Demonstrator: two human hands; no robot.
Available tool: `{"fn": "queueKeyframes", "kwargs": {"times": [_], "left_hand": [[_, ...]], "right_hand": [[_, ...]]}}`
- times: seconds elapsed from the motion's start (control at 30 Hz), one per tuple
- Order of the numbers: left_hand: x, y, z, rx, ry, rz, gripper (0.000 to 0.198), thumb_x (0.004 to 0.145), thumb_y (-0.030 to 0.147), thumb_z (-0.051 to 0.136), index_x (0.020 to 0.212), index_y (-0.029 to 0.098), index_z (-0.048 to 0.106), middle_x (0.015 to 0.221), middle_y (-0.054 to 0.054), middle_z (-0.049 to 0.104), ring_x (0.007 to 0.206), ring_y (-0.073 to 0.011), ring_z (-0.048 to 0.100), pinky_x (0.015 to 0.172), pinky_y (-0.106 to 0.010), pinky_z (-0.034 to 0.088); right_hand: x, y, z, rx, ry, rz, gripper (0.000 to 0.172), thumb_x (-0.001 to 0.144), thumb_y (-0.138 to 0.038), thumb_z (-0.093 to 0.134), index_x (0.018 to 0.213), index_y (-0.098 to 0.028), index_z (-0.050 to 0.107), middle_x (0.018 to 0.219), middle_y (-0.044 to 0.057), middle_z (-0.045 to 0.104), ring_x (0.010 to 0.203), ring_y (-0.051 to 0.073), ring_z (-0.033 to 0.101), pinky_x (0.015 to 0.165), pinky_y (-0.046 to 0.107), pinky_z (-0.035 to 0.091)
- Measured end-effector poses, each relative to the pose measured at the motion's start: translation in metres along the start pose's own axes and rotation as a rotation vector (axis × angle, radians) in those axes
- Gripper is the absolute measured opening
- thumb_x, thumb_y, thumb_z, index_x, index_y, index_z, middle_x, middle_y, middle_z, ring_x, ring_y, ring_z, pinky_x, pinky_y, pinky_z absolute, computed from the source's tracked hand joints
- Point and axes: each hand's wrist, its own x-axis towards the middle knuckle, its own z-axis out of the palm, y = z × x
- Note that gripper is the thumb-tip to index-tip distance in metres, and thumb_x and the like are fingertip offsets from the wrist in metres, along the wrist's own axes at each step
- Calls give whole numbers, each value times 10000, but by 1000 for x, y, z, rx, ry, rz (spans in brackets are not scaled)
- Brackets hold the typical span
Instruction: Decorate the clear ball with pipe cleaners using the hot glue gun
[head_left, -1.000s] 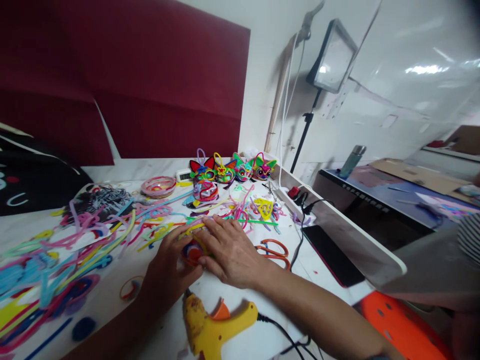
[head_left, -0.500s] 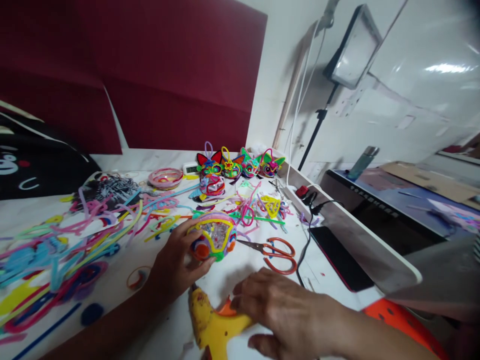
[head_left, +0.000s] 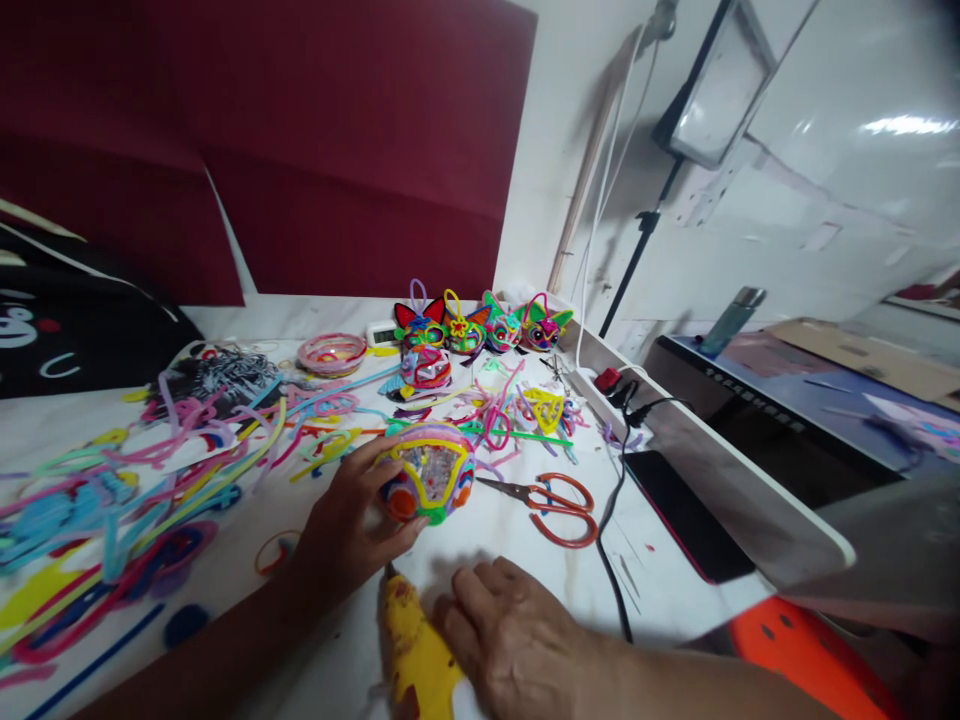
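Observation:
My left hand (head_left: 349, 525) is closed around a rounded pipe-cleaner ornament (head_left: 433, 470). Yellow strips frame its clear, glittery middle, with orange discs, pink strips on top and green at the bottom. Low in the view, a yellow hot glue gun (head_left: 420, 635) points its dark nozzle toward the ornament, below my left fingers. My right hand (head_left: 506, 630) has its fingers curled against the gun's right side, which hides the handle and trigger. Orange-handled scissors (head_left: 562, 505) lie open on the table to the right of the ornament.
Colourful pipe cleaners (head_left: 150, 510) are strewn across the left of the table. Several finished cat-faced ornaments (head_left: 465, 330) stand at the back, near a pink round coil (head_left: 332, 353). A power strip (head_left: 604, 405), a black cable (head_left: 615, 560) and a phone (head_left: 686, 515) line the right side.
My right hand has moved down and slightly left, its fingers curling in at the gun. The gun has turned, and its orange trigger no longer shows. My left hand and the ornament stay put.

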Motion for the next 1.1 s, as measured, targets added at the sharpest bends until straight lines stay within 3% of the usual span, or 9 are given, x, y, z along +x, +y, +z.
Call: {"fn": "queueKeyframes", "kwargs": {"times": [0.1, 0.2, 0.33, 0.43, 0.5, 0.6, 0.77, 1.1], "left_hand": [[-1, -1, 0, -10, -3, 4, 510, 823, 222, 686, 1252, 235, 409, 1342, -141, 491, 1268, -294, 516, 1008, -449, 503], [-4, -1, 1, -23, -11, -8, 520, 826, 222, 689, 1265, 222, 409, 1354, -154, 481, 1274, -292, 511, 1007, -435, 503], [-8, -1, 2, -58, -30, -34, 533, 827, 220, 693, 1280, 218, 413, 1386, -168, 460, 1309, -304, 488, 1032, -447, 487], [-11, 0, 3, -74, -28, -34, 538, 826, 216, 694, 1285, 230, 413, 1396, -167, 454, 1310, -308, 488, 1030, -459, 490], [-12, 0, 3, -75, -27, -38, 551, 823, 222, 698, 1292, 245, 409, 1407, -164, 448, 1317, -316, 482, 1029, -479, 491], [-13, 1, 3, -65, -44, -54, 584, 814, 220, 704, 1306, 274, 395, 1427, -156, 436, 1330, -328, 471, 1039, -514, 480], [-15, 1, 3, -52, -29, -43, 621, 793, 207, 717, 1317, 273, 390, 1435, -168, 429, 1327, -336, 474, 1042, -521, 477], [-17, 3, 4, -56, -14, -33, 591, 810, 236, 708, 1313, 241, 399, 1421, -182, 441, 1325, -327, 473, 1053, -496, 475]], "right_hand": [[-7, 6, -24, 162, -109, 31, 272, 913, -276, 534, 1142, -144, 601, 946, 96, 652, 834, 239, 612, 750, 359, 530], [-26, 15, -58, 397, -190, 250, 322, 822, -160, 630, 1138, -217, 602, 1066, 56, 630, 897, 184, 636, 795, 262, 536], [-44, 31, -87, 659, -87, 346, 273, 830, -143, 587, 1079, -256, 588, 1105, 52, 605, 1013, 184, 624, 851, 256, 532], [-41, 43, -90, 692, 61, 325, 305, 804, -127, 568, 1081, -256, 567, 1145, 74, 593, 1081, 225, 591, 881, 311, 522], [-31, 49, -88, 696, 108, 333, 309, 786, -107, 562, 1061, -247, 563, 1102, 67, 599, 1025, 222, 597, 869, 321, 513], [-13, 59, -86, 738, 137, 334, 172, 787, -93, 537, 899, -222, 555, 957, 30, 597, 859, 178, 591, 773, 284, 495], [7, 69, -84, 825, 68, 385, 141, 768, -102, 554, 870, -197, 533, 855, -3, 550, 733, 132, 522, 649, 233, 442], [20, 71, -90, 1130, -66, 457, 81, 821, -167, 555, 858, -195, 489, 640, -73, 419, 526, 65, 344, 493, 194, 302]]}}
